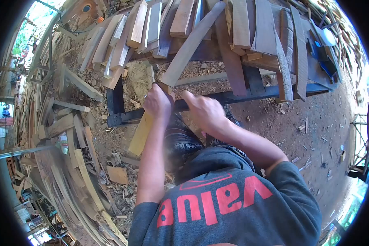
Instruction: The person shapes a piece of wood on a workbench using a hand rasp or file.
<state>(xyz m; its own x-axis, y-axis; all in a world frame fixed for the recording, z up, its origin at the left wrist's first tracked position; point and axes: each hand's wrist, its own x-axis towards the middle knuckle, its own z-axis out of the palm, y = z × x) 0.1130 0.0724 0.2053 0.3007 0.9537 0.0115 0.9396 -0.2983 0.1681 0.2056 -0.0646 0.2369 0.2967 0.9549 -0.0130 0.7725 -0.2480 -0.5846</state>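
Observation:
My left hand (158, 102) is closed around the upper part of a yellowish board (141, 133), which slants down toward the ground beside my legs. Just above it is the lower end of a long, slightly curved plank (192, 46) that leans across the wood stack. To the right, my right hand (206, 111) is curled closed, its knuckles near the board's upper end. Whatever lies inside its fingers is hidden.
Cut wood blocks (183, 19) line the bench ahead. A dark metal beam (233, 97) runs along its near side. Scrap planks (86, 176) pile up at the left. Wood chips litter the ground (291, 123) at the right. A dark blue object (324, 57) sits at the upper right.

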